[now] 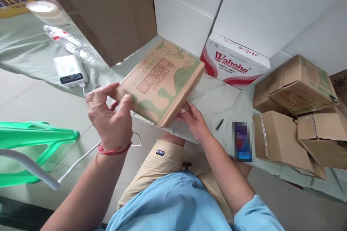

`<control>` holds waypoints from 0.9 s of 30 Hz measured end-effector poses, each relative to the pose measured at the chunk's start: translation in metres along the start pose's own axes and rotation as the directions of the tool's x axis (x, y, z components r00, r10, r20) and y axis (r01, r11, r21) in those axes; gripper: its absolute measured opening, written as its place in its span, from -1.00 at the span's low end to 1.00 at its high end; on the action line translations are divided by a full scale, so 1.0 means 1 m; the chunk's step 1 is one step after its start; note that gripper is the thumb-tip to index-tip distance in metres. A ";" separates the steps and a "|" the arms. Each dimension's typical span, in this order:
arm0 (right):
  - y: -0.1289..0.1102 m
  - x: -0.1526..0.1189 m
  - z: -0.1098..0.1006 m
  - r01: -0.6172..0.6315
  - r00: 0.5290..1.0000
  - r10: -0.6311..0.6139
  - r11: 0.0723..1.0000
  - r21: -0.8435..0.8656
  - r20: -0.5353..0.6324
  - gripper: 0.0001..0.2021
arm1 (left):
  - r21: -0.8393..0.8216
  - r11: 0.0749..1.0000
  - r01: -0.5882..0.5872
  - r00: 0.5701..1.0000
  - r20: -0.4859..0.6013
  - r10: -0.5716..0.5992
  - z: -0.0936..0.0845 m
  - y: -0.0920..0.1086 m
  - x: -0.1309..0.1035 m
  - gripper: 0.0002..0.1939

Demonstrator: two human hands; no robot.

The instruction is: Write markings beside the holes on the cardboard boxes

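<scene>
A brown cardboard box (162,79) with green patterns and the word COCONUT is held tilted above the cloth-covered table. My left hand (111,112) grips its left corner, thumb at the near edge and fingers round the side; a red string bracelet circles that wrist. At the box's near right side, my right hand (193,119) holds it from below, with some fingertips hidden underneath. A dark pen (219,124) lies on the cloth just right of my right hand.
Left stand a power bank (70,70), a plastic bottle (72,45) and a large carton (108,11). A Wahaba water box (233,61) is at the wall; several cardboard boxes (279,140) sit right. A green stool (40,140) is on the floor.
</scene>
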State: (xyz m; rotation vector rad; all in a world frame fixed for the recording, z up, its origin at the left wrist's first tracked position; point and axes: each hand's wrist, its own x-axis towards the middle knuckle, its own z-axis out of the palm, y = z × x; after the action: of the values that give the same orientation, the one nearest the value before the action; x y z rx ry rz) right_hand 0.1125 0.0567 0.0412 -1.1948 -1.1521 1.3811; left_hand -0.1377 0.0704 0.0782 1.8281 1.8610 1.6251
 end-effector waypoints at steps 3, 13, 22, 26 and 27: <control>0.002 0.010 0.013 0.124 0.990 -0.135 0.968 -0.218 -0.033 -0.34 | 0.055 0.996 -0.065 0.989 -0.131 0.071 -0.017 0.021 0.003 -0.65; 0.049 -0.066 -0.020 0.365 0.883 -0.425 0.355 -0.860 0.199 -0.50 | 0.168 0.833 -0.527 0.817 0.371 0.442 0.038 0.016 -0.017 -0.56; 0.061 -0.068 -0.017 0.288 0.935 -0.263 0.171 -0.942 0.238 -0.38 | 0.235 0.868 -0.437 0.800 0.544 0.255 0.115 0.002 0.081 -0.55; 0.062 -0.068 -0.016 0.288 0.934 -0.263 0.162 -0.944 0.240 -0.31 | 0.272 0.845 -0.459 0.768 0.601 0.223 0.144 -0.002 0.126 -0.50; 0.063 -0.068 -0.016 0.293 0.932 -0.266 0.160 -0.943 0.245 -0.30 | 0.274 0.845 -0.458 0.765 0.606 0.218 0.151 -0.003 0.136 -0.50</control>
State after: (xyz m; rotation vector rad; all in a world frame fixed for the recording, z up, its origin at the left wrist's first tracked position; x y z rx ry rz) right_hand 0.1295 -0.0164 -0.0151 -1.6404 -2.3030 0.1593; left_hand -0.0785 0.2650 0.0896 2.5885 1.7280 0.6120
